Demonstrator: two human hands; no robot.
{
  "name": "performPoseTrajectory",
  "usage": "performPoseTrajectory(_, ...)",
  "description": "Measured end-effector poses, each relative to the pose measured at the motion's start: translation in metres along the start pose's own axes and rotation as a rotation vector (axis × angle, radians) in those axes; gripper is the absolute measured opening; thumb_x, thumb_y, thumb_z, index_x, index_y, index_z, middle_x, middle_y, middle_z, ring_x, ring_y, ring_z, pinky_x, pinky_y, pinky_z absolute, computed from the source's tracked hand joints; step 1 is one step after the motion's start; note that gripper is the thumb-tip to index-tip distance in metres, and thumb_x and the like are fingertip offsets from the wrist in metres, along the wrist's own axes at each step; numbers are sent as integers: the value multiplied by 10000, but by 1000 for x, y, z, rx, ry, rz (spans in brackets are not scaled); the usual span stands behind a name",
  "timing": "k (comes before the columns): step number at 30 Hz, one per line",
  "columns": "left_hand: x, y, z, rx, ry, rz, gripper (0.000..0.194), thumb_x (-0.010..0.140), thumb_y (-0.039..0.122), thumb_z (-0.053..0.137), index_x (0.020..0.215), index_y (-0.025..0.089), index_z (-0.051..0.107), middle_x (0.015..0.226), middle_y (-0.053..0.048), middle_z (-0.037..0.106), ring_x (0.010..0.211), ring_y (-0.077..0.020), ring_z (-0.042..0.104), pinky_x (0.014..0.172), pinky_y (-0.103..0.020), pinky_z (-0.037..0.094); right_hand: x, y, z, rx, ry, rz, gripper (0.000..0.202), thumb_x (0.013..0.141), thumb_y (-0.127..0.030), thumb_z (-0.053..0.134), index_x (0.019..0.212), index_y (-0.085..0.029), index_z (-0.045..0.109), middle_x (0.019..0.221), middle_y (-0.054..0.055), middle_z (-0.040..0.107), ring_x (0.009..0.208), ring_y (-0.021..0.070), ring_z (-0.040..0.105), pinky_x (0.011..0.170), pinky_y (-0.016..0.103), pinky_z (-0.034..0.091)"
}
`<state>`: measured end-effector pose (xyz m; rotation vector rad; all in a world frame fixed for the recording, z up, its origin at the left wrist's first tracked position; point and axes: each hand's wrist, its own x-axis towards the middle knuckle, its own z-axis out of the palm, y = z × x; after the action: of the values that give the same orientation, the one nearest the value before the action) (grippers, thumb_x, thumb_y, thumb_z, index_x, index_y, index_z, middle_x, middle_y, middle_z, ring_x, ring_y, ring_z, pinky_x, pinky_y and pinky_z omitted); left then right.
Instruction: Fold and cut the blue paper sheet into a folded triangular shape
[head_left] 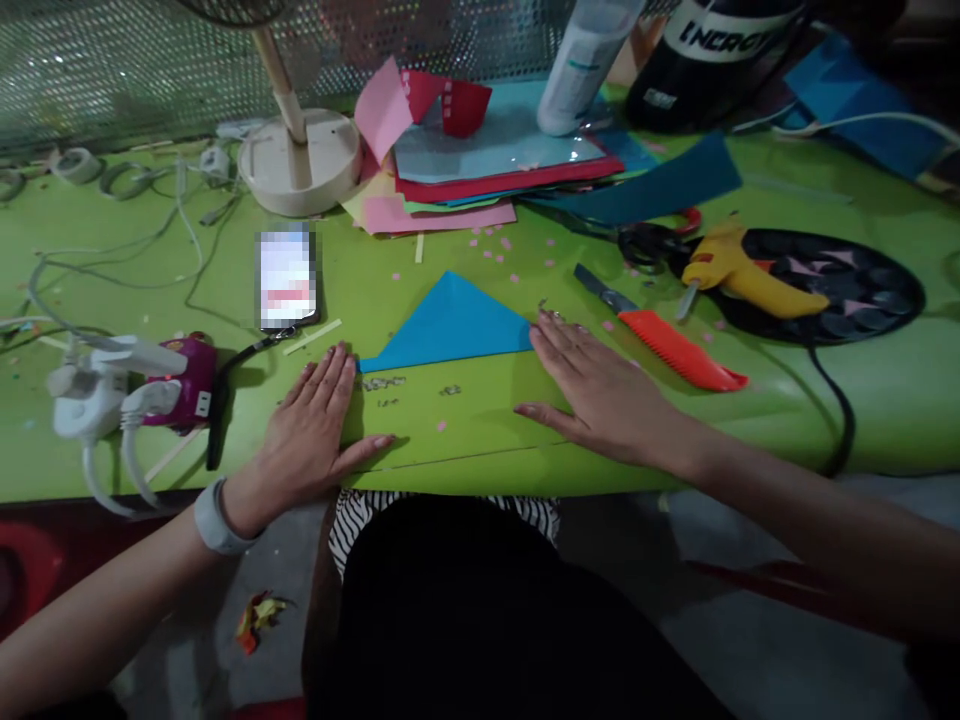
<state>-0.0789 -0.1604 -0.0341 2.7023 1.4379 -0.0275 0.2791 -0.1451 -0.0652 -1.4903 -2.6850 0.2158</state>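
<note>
A blue sheet of paper point(452, 322), folded into a triangle with a narrow strip at its left end, lies on the green tabletop point(480, 440). My left hand point(316, 425) rests flat, fingertips at the paper's left end and thumb stretched out to the side. At the opposite corner, my right hand point(592, 385) lies with fingers extended, its fingertips touching the paper's edge. Neither hand grips anything. Small dark bits point(382, 384) are scattered just below the fold. Right of the paper is a knife with an orange handle point(679, 350).
A yellow glue gun point(750, 275) rests on a black tray point(877, 285); scissors point(652, 243) lie beside it. Behind are stacked papers and folders point(502, 165), a bottle point(585, 70) and a lamp base point(300, 165). On the left are a phone point(286, 278) and plugged-in chargers point(135, 385).
</note>
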Motion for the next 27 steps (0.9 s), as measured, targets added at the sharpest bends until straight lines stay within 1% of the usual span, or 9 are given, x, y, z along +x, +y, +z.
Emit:
performPoseTrajectory(3,3,-4,-13,-4,-49,-12,907,929,718,191,1539,47,195,1601,-208,229,1499,-282,178,1214,-440,178,1,0,1,-20,-6,1,956,919,-728,245,1574,-79,-11,1632,181,83,1498,340,141,1210,538,195)
performPoseTrajectory(5,14,-5,-21,3,-4,1,871,933,709,229,1553,98,180,1614,-166,225,1503,-270,165,1221,-461,138,2,1,2,-36,-9,1,954,917,-732,237,1575,-76,18,1627,189,116,1495,348,154,1203,563,187)
performPoseTrajectory(7,29,-2,-24,-6,39,101,834,940,672,319,1559,132,174,1627,-131,200,1511,-265,120,1227,-469,93,3,1,1,-56,0,-1,944,921,-729,223,1573,-67,59,1617,199,160,1490,353,177,1196,579,186)
performPoseTrajectory(10,51,7,-19,-24,33,243,751,974,602,324,1540,115,244,1615,-142,230,1508,-247,147,1229,-435,74,3,0,0,-83,21,-10,921,933,-713,192,1566,-49,115,1593,216,234,1477,350,230,1188,580,202)
performPoseTrajectory(13,61,17,-8,-3,-2,272,819,960,657,260,1522,62,271,1599,-174,247,1499,-257,191,1227,-439,68,3,-4,-4,-105,49,-4,919,937,-708,175,1555,-29,156,1570,232,288,1469,350,253,1183,583,206)
performPoseTrajectory(17,60,24,1,-17,-14,261,881,935,706,233,1512,43,292,1590,-184,256,1492,-266,210,1228,-436,97,17,-20,-8,-75,92,-34,956,931,-710,233,1539,25,161,1578,267,224,1488,357,180,1199,559,170)
performPoseTrajectory(23,61,22,5,-34,10,287,890,929,700,290,1517,32,267,1580,-217,262,1492,-282,207,1221,-456,161,59,-54,-4,63,15,-272,1000,903,-757,221,1517,32,237,1596,253,155,1504,338,115,1216,526,132)
performPoseTrajectory(25,61,21,5,-27,16,293,883,931,694,297,1524,41,251,1581,-213,265,1490,-285,211,1221,-458,167,65,-55,-1,76,-9,-285,1040,884,-785,203,1514,42,235,1596,255,153,1505,335,112,1218,523,120)
performPoseTrajectory(27,59,18,6,-27,26,294,886,927,692,318,1538,58,217,1582,-209,271,1489,-288,215,1219,-461,181,62,-48,1,86,-22,-273,1066,869,-802,215,1520,42,212,1600,254,138,1506,335,101,1221,519,111)
